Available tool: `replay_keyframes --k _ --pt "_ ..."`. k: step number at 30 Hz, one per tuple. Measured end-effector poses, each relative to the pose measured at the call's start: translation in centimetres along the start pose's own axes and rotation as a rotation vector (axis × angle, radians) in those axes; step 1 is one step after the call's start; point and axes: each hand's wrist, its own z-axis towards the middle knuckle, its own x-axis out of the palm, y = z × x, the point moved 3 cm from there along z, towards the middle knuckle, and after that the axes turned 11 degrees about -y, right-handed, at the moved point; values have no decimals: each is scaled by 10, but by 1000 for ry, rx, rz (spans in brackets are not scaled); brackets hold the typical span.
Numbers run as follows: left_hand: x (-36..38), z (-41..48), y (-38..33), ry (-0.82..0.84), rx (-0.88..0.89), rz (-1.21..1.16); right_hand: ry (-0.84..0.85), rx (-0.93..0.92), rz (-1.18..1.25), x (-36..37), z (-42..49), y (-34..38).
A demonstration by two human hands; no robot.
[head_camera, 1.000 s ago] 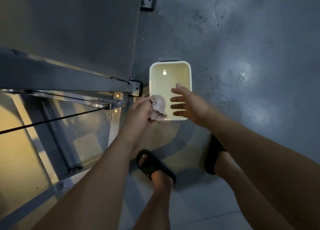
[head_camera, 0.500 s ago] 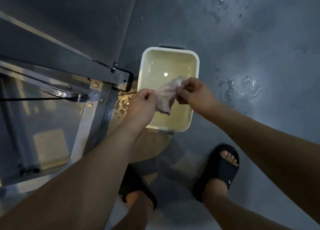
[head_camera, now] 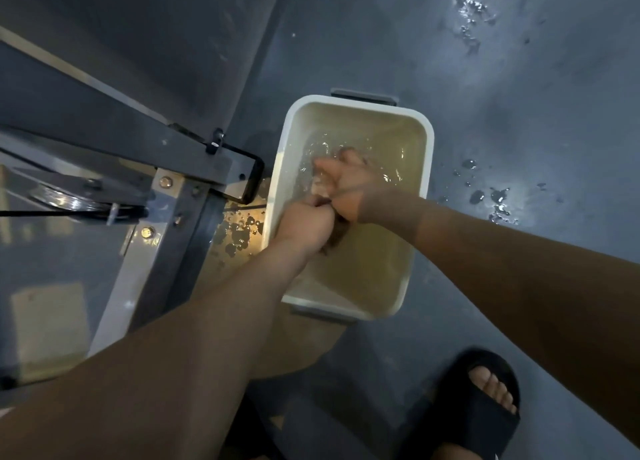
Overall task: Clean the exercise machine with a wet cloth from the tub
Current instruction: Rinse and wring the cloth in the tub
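A white tub [head_camera: 426, 137] of yellowish water stands on the dark floor, right of the exercise machine's grey metal frame [head_camera: 194, 168]. Both my hands are down in the tub. My left hand [head_camera: 304, 222] grips the near end of the wet cloth [head_camera: 334, 236], which shows as a dark bunch under the hand. My right hand [head_camera: 349, 179] is in the rippling water and holds the cloth's far end; the cloth there is mostly hidden by the hand and the splashing.
Water drops lie on the floor [head_camera: 239, 231] between frame and tub, and more wet patches [head_camera: 498, 203] sit to the tub's right. A pulley and cable [head_camera: 65, 203] run at the left. My foot in a black sandal [head_camera: 485, 400] stands at the bottom right.
The cloth was held in my left hand above the tub, then taken by both hands. Now both hands have lowered it into the water, which ripples. The camera has moved closer.
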Motion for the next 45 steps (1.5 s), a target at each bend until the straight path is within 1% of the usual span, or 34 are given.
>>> replay_keyframes --k 1,3,6,8,9,10,11,12,13,14,15,17,19,20,21,22,23,24,25,26,27,29,30,32,33,34,35,37,39,40,41,42,43,45 --pt "3 3 3 -12 9 -24 50 -21 -24 2 7 1" --pt "7 7 12 -32 22 -76 82 -18 -70 -6 19 5" --pt "18 13 22 -102 19 -82 -32 -29 -304 -26 33 4" --pt "29 20 27 -190 -84 -203 -59 -40 -351 -28 36 -2" --pt "34 22 28 -202 -180 -333 -26 -70 -375 -24 35 -3" --pt "39 25 29 -183 -291 -490 43 -103 -395 -19 32 -3" --pt "42 26 29 -148 -372 -613 133 -87 -382 -13 30 -6" --pt "43 31 30 -136 -421 -730 217 -74 -374 -10 28 -6" --pt "43 34 29 -142 -427 -814 293 -41 -362 -8 24 -5" --pt "45 39 28 -151 -419 -859 357 14 -258 -11 21 -3" --pt "46 42 27 -157 -405 -852 379 79 -85 -15 20 -3" --pt "52 45 22 -157 -405 -827 355 182 255 -25 13 -5" --pt "54 46 17 -137 -457 -788 362 179 399 -31 8 -2" --pt "55 50 12 -97 -449 -778 332 134 362 -32 7 0" --pt "54 53 7 -64 -415 -779 276 70 248 -32 7 2" --pt "56 55 1 -33 -410 -864 219 -41 44 -31 10 2" --pt "55 57 -5 -65 -412 -871 191 -128 -95 -29 12 2" --pt "56 54 -12 -53 -368 -789 155 -170 -168 -26 15 2" --pt "58 50 -19 5 -357 -813 116 -158 -219 -25 17 3" --pt "57 50 -22 17 -329 -823 84 -131 -272 -24 21 3" --pt "54 51 -20 4 -345 -780 69 -129 -350 -23 24 1" --pt "55 54 -9 46 -323 -726 43 -103 -491 -19 23 1" --pt "53 52 -6 57 -305 -723 23 -86 -488 -18 18 -2" --pt "53 51 2 41 -296 -720 -61 -78 -418 -17 13 -3" --pt "53 51 6 22 -295 -725 -65 -66 -381 -17 11 -5" --pt "53 51 8 -7 -293 -728 -35 -54 -321 -16 7 -5" --pt "54 53 9 -23 -275 -743 -2 -58 -335 -13 8 -8" --pt "55 55 10 -71 -207 -726 53 10 -287 -12 9 -15" --pt "52 55 12 -100 -168 -697 191 119 -78 -12 7 -12" --pt "50 52 11 -76 -183 -727 273 135 45 -15 1 -8" --pt "50 54 12 -67 -189 -735 321 194 197 -20 -3 -3" --pt "49 54 12 -59 -202 -756 315 238 311 -26 -7 -1" --pt "50 56 14 -68 -209 -724 291 246 394 -31 -11 3" --pt "46 51 9 -78 -212 -658 181 120 371 -37 -18 9"
